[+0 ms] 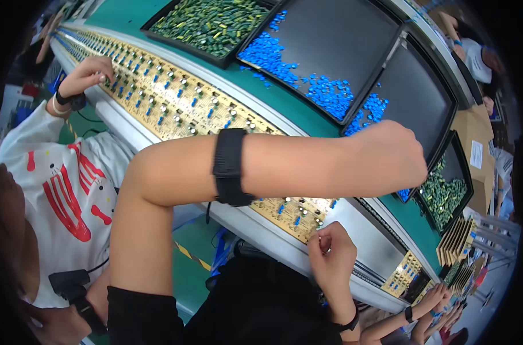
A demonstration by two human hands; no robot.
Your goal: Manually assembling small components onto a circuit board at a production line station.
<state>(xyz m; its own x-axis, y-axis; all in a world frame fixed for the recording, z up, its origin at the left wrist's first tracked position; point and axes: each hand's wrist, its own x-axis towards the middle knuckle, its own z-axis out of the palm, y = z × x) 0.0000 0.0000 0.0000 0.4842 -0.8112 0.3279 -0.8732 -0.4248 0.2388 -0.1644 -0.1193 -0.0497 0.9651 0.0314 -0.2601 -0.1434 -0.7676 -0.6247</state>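
My left arm bends at the elbow and stretches across the view, a black strap round the forearm. My left hand (391, 158) is over the right-hand side of a black tray (414, 86) with small blue electronic components (372, 109); its fingers curl under, out of sight. My right hand (333, 253) is at the near end of a row of tan circuit boards (299, 227). Its thumb and fingers are bent together beside the board's edge, and whatever lies between them is too small to make out. Capacitors and blue parts stand upright on the boards.
Another black tray (342, 34) holds more blue components; green ones fill trays (207, 26) at the far left and right (445, 192). A co-worker's hand (89, 75) touches the boards at left. Other hands (437, 299) work at lower right, near stacked boards (457, 241).
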